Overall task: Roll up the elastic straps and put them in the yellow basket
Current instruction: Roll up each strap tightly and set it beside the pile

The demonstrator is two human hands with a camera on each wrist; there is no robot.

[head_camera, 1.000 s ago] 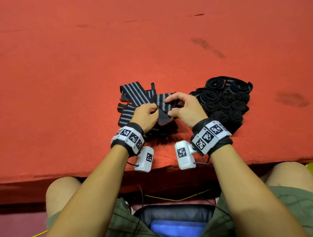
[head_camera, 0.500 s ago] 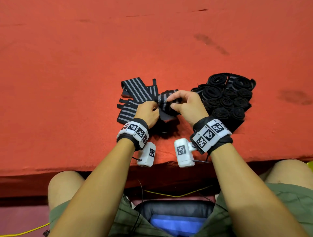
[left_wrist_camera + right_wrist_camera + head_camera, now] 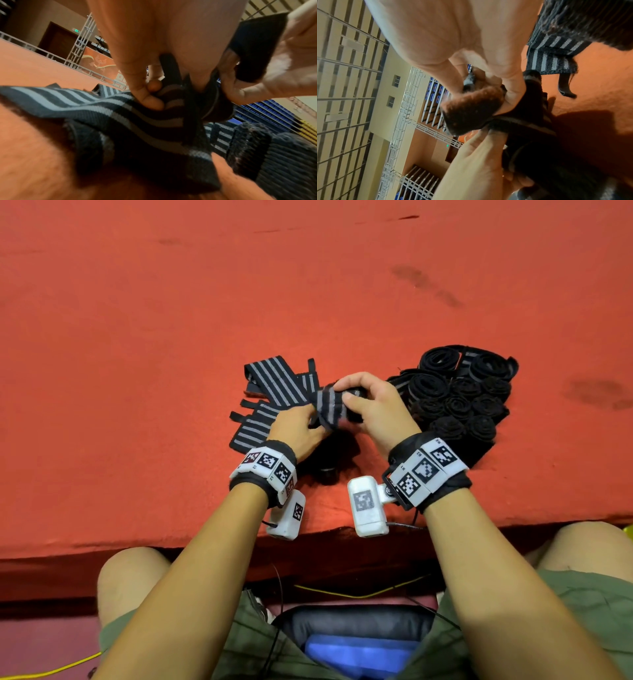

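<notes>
A black elastic strap with grey stripes [image 3: 328, 405] is held between both hands just above the red table. My left hand [image 3: 301, 429] pinches its near side, and my right hand [image 3: 370, 402] curls its fingers and thumb round the half-rolled end. In the left wrist view the strap [image 3: 137, 117] trails down to the table, with its black fuzzy end patch [image 3: 257, 44] by the right hand. In the right wrist view that patch [image 3: 471, 108] sticks out under my thumb. The yellow basket is not in view.
Several flat striped straps [image 3: 270, 392] lie left of the hands. A pile of several rolled straps [image 3: 459, 398] sits to the right. The red table [image 3: 308, 285] stretches far ahead; its front edge [image 3: 171, 535] is near my knees.
Both hands have lifted the strap a little and brought it together; the right hand has wound more of it into a roll, and the free length looks shorter.
</notes>
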